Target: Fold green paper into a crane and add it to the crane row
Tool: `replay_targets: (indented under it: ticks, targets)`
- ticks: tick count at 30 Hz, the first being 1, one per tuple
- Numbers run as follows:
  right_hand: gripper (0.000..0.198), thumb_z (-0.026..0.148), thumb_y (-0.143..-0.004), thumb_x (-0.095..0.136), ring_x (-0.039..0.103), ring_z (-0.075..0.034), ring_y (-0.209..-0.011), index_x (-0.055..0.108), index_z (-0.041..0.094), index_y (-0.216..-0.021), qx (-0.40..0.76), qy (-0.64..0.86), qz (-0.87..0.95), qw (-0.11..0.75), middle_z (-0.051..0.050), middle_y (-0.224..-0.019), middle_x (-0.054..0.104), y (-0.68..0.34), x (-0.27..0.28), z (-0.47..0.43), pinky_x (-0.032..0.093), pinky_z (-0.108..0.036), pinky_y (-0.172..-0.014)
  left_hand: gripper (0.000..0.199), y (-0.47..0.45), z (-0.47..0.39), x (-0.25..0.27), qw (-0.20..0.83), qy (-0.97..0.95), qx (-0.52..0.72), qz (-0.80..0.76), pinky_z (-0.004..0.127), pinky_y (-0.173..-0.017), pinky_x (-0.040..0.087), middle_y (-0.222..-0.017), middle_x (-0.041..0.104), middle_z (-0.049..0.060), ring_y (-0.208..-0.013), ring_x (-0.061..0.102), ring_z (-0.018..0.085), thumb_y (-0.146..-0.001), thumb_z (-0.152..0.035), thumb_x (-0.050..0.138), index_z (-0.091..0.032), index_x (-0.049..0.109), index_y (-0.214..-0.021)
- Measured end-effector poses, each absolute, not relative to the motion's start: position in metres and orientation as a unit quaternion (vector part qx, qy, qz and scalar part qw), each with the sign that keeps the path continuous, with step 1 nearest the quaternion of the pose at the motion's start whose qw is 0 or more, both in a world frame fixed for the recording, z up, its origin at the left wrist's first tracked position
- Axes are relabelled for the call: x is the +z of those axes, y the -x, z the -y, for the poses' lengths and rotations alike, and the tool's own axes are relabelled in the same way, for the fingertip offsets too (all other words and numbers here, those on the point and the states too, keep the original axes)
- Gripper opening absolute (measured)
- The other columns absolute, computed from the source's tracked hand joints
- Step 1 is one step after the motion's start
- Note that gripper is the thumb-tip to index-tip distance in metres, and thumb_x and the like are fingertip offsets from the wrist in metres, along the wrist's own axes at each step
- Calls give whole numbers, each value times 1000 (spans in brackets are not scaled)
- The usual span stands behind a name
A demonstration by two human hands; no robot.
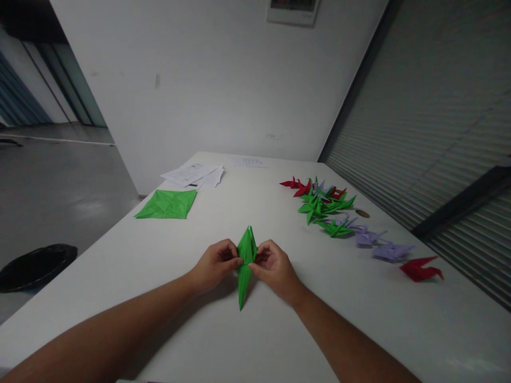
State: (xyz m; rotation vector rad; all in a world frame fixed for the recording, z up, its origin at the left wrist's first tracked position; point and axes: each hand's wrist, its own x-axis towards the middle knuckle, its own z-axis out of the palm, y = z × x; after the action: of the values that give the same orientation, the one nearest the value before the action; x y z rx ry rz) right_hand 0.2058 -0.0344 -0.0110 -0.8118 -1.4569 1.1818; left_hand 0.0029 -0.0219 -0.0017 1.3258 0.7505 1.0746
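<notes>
A green folded origami paper (246, 255), long and diamond-shaped, is held just above the white table (191, 330). Its split tip points away from me and its single narrow point comes toward me. My left hand (215, 264) pinches the left edge between thumb and fingers. On the opposite edge, my right hand (277, 268) pinches it too, with the thumb on the front face near the middle. Fingers behind the paper are partly hidden.
Creased green paper (167, 204) lies at the left edge, with printed sheets (194, 174) behind it. Several green, red and purple paper cranes (319, 205) line the right side, a red crane (421, 269) nearest. A black-lined bin (38, 268) stands on the floor at left.
</notes>
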Motion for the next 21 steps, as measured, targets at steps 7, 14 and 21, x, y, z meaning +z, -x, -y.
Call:
replay_targets:
  ticks: [7,14,21]
  targets:
    - [38,29,-77,83,67,-16,-77,50,25,-95,446,357,615,544,1,-85,64,-204,-10,36,57,-29,-71,35,-4,22,-2,590,-589,465,-297,27,-64,40,-71,60,-1,-66,53,13,-80,-39,84,-17,57,-77]
    - [25,30,-83,79,69,-19,-81,60,23,-97,397,340,670,528,-3,-87,70,-205,-2,41,59,-32,-74,22,1,20,0,482,-670,451,-340,31,-74,46,-86,64,5,-82,59,19,-88,-38,73,-17,66,-86]
    - [26,19,-88,72,64,-18,-77,73,25,-113,250,295,770,507,-6,-96,70,-208,10,43,57,-34,-72,30,3,24,12,474,-716,410,-306,37,-92,48,-99,71,9,-98,63,24,-98,-44,59,-18,74,-101]
